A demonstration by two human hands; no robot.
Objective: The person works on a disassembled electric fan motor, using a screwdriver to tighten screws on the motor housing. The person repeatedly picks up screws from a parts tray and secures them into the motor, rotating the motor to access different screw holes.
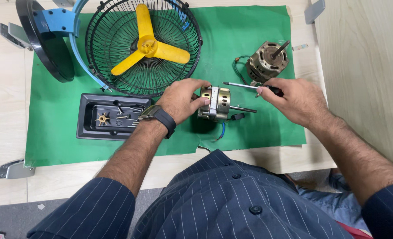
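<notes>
The left hand (181,99) is closed around a small brass-coloured cylindrical electric motor with slotted metal casing (215,103), with fingers curled over the top of the casing and the thumb at its near side. The motor lies on its side just above the green cloth mat (249,40), its steel shaft (243,109) pointing toward the right hand, a black and a blue lead trailing below it.

The right hand (296,101) is closed on a slim screwdriver with a dark handle and bright steel shank (245,86). The shank runs leftward and its tip sits near the upper edge of the motor casing; whether it is seated in a screw head cannot be told.

For good work at this step, judged from the grip shown:
- Hold the casing firmly so that it cannot roll under turning force.
- Keep the shank in line with the fastener axis; an angled tip is likely to slip and mar the head.
- Keep the leads away from the tip.

Further out, a second, darker motor with a bare shaft (267,59) rests beyond the right hand. A black rectangular plastic tray holding small parts (110,116) lies beside the left wrist. Beyond it stands a black wire fan guard with a yellow three-blade propeller (145,46). The mat covers a pale wooden surface (6,88).
</notes>
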